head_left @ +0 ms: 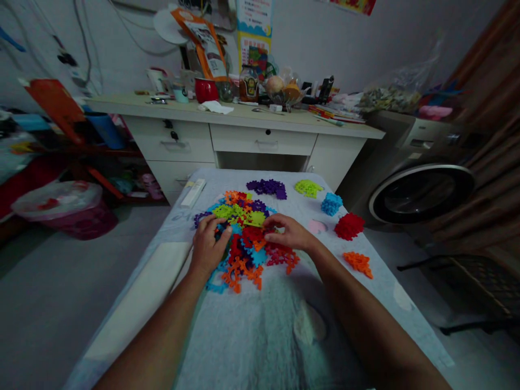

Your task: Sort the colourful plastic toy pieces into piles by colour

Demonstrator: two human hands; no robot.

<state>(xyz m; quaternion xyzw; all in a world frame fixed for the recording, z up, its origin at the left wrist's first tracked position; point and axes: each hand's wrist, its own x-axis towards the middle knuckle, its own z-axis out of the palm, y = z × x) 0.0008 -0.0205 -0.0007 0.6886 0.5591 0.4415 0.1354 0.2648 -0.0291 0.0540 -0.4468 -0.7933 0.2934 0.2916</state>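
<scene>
A mixed pile of interlocking plastic pieces [238, 260] in orange, red, blue, purple and lime green lies mid-table. On its left side rests my left hand [208, 244], thumb and fingers apart and curved over dark and blue pieces. My right hand [289, 232] reaches into the pile from the right. Its thumb and forefinger close around the edge of a red plastic piece [252, 234]; the other fingertips are partly hidden. Single-colour heaps lie beyond and to the right: purple [268, 188], lime green [307, 188], blue [331, 203], red [349, 226] and orange [358, 263].
A pale cloth covers the table [244, 336]. A long white box [193, 193] lies at its back left. Behind stands a white drawer desk [260, 142] with jars and a red mug [206, 90]. A washing machine [406, 168] is right; a pink bin [73, 211] is left.
</scene>
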